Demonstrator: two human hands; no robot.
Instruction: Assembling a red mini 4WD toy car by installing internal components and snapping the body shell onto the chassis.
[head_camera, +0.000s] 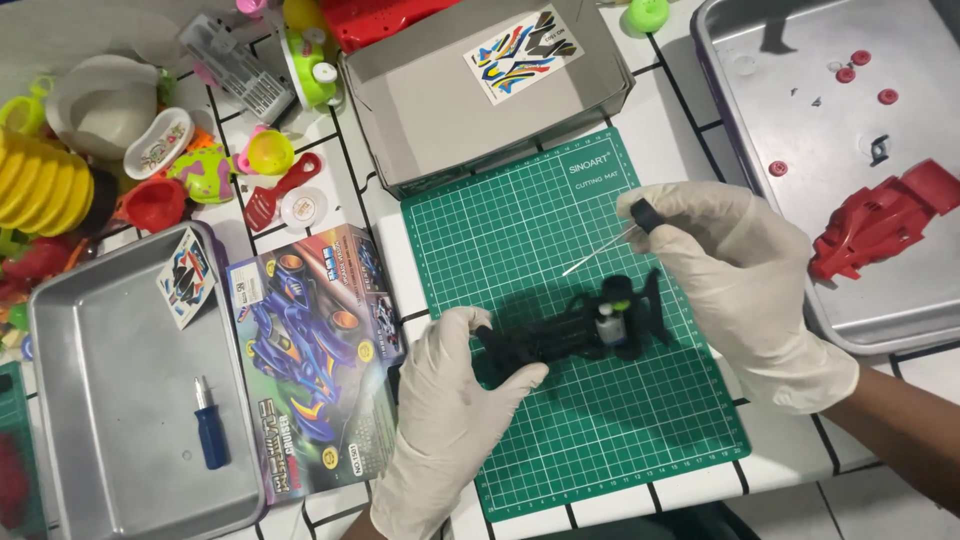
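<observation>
The person's left hand (445, 400), in a pale glove, rests on the green cutting mat (640, 440) with its fingers (515, 378) closed on one end of a black toy-car chassis (575, 325), which lies flat near the middle of the mat. A small pale cylinder, possibly a motor (607, 325), stands in the chassis under a yellow-green part.

The gloved right hand (745, 285) hovers just above the chassis. Its fingers (650, 205) pinch a small black piece (643, 215), and a thin white stick (598, 252) slants down from that grip toward the mat.

Beside the mat on the white tiled desk (790, 455) lies the colourful kit box (315, 350), and left of it a metal tray (110, 400) holds a blue screwdriver (209, 425) and a sticker sheet (187, 276). Behind the mat sits a grey cardboard lid (440, 110) with another sticker sheet inside. A second metal tray (800, 130) at right carries a red car body (880, 220) and several small red round parts.
</observation>
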